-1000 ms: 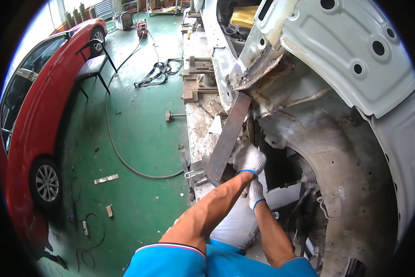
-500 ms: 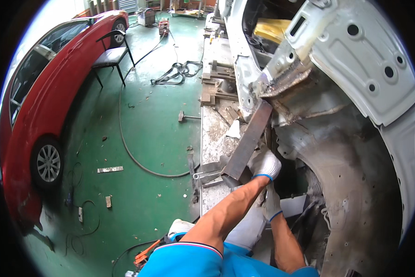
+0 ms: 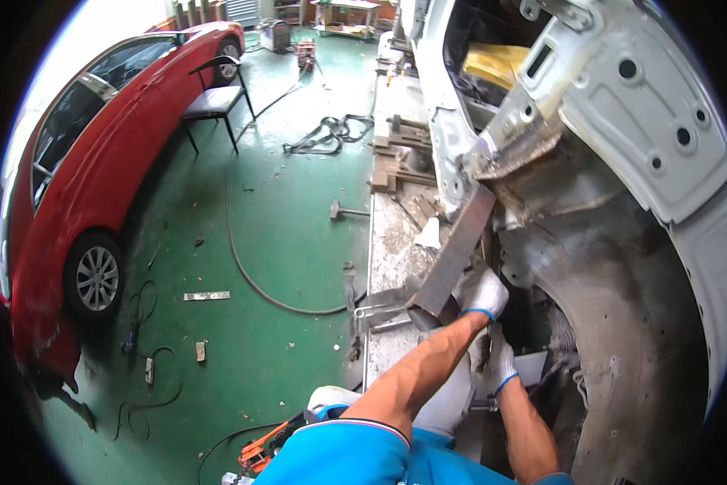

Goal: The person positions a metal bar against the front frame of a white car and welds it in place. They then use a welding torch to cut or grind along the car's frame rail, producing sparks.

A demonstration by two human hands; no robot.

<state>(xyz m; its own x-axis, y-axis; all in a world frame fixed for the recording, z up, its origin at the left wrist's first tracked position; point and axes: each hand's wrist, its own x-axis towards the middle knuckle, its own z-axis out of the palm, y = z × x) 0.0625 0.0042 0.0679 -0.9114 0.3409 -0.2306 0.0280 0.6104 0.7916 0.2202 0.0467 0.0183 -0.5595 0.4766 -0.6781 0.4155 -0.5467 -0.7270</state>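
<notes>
A long, rust-brown steel bar (image 3: 459, 252) with flat faces leans at a slant, its far end against the torn edge of a car body's wheel arch (image 3: 525, 158). My left hand (image 3: 485, 294), in a white knitted glove with a blue cuff, grips the bar's near part from the right; its fingertips are hidden behind the metal. Nearer to me, my right hand (image 3: 499, 360), gloved the same way, is closed low beside a dark piece below the bar. What it holds is mostly hidden.
A spanner (image 3: 380, 309) lies on the pale bench rail (image 3: 389, 347) left of the bar. On the green floor are a hammer (image 3: 347, 212), a hose (image 3: 254, 283), straps (image 3: 327, 136) and an orange tool (image 3: 260, 449). A chair (image 3: 216, 101) stands by a red car (image 3: 97, 174).
The whole view has shifted, so things appear a little farther right and lower. Both hands and the bar keep nearly the same places relative to the car body.
</notes>
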